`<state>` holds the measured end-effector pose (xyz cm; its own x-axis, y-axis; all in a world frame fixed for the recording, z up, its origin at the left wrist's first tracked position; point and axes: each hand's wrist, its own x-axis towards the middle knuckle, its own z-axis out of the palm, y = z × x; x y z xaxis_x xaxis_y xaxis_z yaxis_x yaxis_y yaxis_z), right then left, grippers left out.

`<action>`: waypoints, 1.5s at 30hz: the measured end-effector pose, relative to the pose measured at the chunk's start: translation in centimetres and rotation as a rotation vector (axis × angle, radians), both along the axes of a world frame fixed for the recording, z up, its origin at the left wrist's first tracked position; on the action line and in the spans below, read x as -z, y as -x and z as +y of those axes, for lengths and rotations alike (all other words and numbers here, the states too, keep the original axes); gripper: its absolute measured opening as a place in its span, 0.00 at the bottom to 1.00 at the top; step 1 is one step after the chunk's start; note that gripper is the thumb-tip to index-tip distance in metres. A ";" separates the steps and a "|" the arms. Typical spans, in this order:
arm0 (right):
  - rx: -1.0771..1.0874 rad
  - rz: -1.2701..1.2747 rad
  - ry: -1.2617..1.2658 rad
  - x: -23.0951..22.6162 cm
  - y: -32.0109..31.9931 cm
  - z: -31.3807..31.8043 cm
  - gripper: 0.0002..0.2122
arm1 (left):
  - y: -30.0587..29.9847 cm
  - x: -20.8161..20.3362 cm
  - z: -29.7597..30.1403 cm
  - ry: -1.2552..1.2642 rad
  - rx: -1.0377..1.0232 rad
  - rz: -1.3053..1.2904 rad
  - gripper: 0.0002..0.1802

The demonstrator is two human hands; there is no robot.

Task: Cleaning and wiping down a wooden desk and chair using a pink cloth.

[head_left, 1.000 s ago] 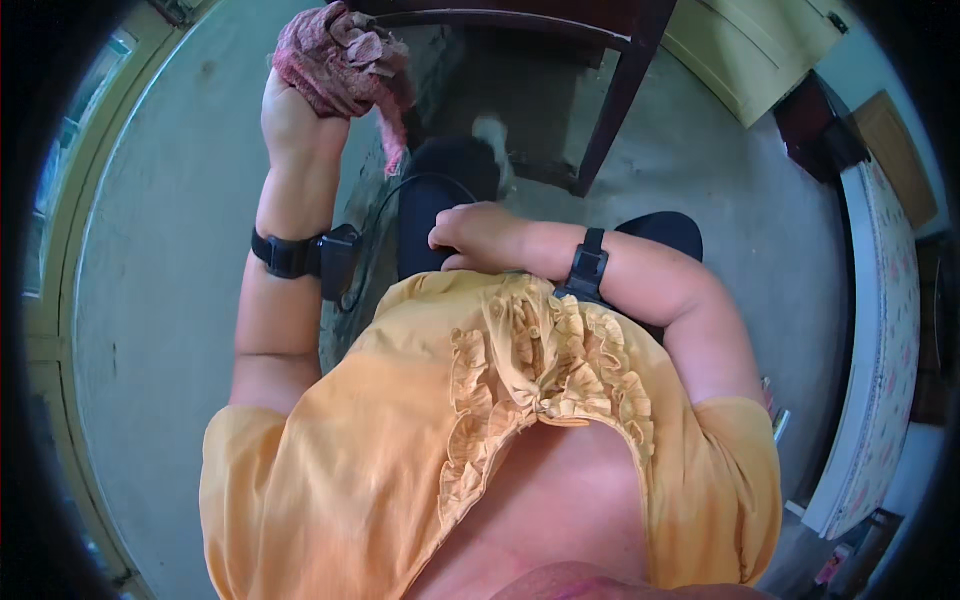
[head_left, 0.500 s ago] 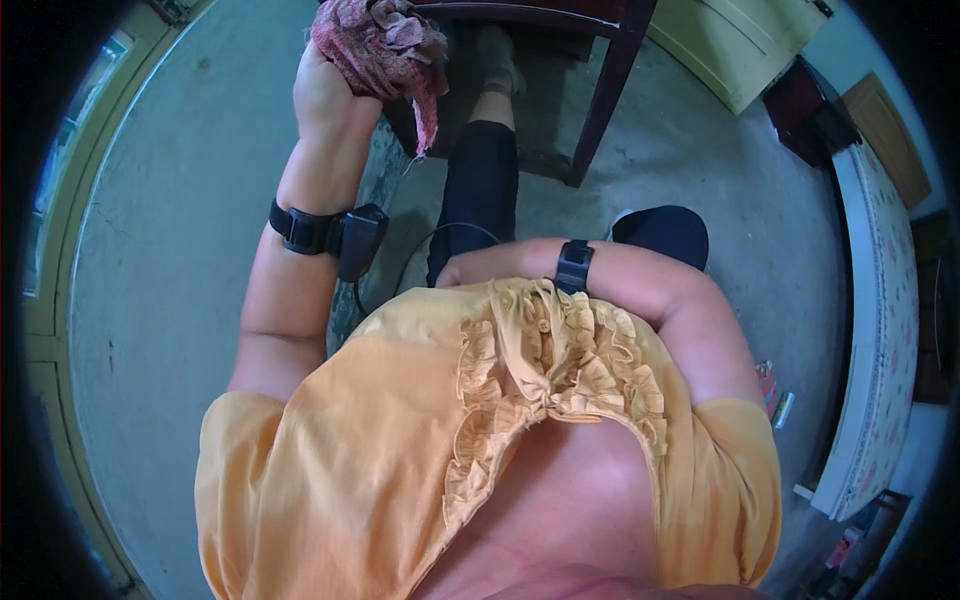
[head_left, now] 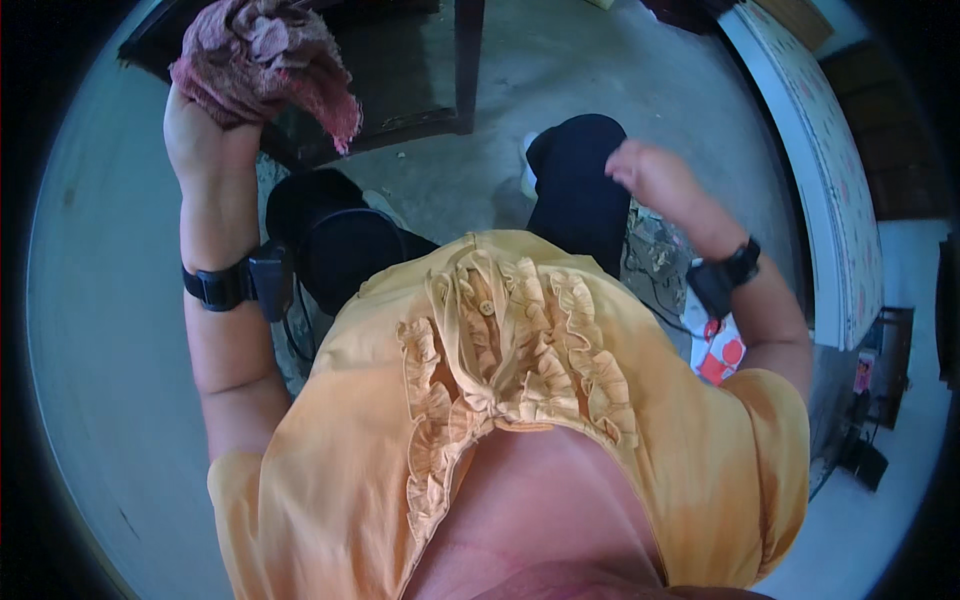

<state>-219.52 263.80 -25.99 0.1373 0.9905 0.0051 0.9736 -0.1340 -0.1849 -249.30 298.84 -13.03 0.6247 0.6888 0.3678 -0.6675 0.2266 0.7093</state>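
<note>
Reddish cloth (head_left: 262, 62) bunched in left hand (head_left: 208, 135); right hand (head_left: 652, 182) near dark trouser leg (head_left: 580, 190), grip unclear

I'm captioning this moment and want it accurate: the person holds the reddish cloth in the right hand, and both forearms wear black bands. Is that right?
Not quite: the left hand holds the reddish cloth, as the head view shows. Both forearms do wear black bands.

Left fingers hidden, cloth cut off
The cloth (head_left: 262, 65) covers the left hand's (head_left: 210, 135) fingers; the top edge crops it and the dark frame (head_left: 467, 60). The right hand's (head_left: 652, 178) fingers blur. The shirt (head_left: 330, 440) partly hides a packet (head_left: 718, 355); the scraps (head_left: 657, 252) are indistinct.
</note>
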 end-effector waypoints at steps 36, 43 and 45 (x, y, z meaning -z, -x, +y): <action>0.004 1.053 -0.605 -9.1 -1.0 19.1 0.18 | -15.2 0.6 -1.8 0.142 0.394 0.130 0.24; 0.189 0.408 -0.629 -10.3 -7.7 20.1 0.14 | -16.8 5.7 4.3 0.108 0.298 0.316 0.25; 0.221 0.079 -0.789 -10.4 -9.3 20.6 0.15 | -17.6 6.4 4.7 0.136 0.307 0.322 0.25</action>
<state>-210.24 284.43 -15.56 0.3584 0.6495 0.6707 0.9199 -0.1232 -0.3723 -231.73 303.54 -19.41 0.8750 0.4824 0.0404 -0.3051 0.4849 0.8196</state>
